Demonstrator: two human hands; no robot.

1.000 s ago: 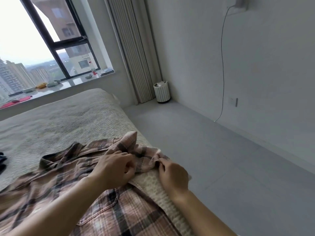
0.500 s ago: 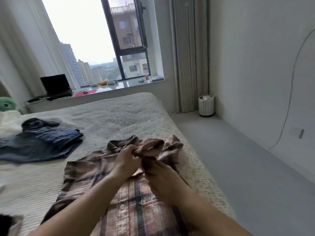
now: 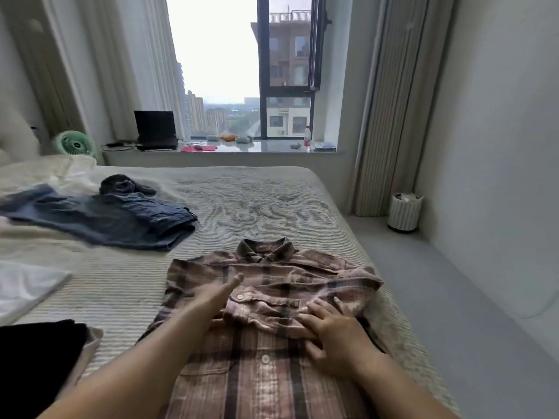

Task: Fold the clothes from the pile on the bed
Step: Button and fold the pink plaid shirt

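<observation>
A pink and brown plaid shirt (image 3: 272,297) lies front-up on the bed (image 3: 257,201), collar towards the window, its right sleeve folded across the chest. My left hand (image 3: 214,297) lies flat on the shirt with straight fingers, just left of the folded sleeve. My right hand (image 3: 332,328) presses down on the sleeve with spread fingers. Further left on the bed lies a blue denim garment (image 3: 115,219) with a dark bundle (image 3: 121,184) behind it.
A white cloth (image 3: 24,285) and a black item (image 3: 36,364) lie at the bed's near left. A laptop (image 3: 155,130), a green fan (image 3: 75,143) and small items sit along the windowsill. A small striped bin (image 3: 403,211) stands on the floor right of the bed.
Both hands let go of the bunched sleeve they were gripping; the sleeve now lies flat across the shirt front under open hands. My view has swung left towards the window.
</observation>
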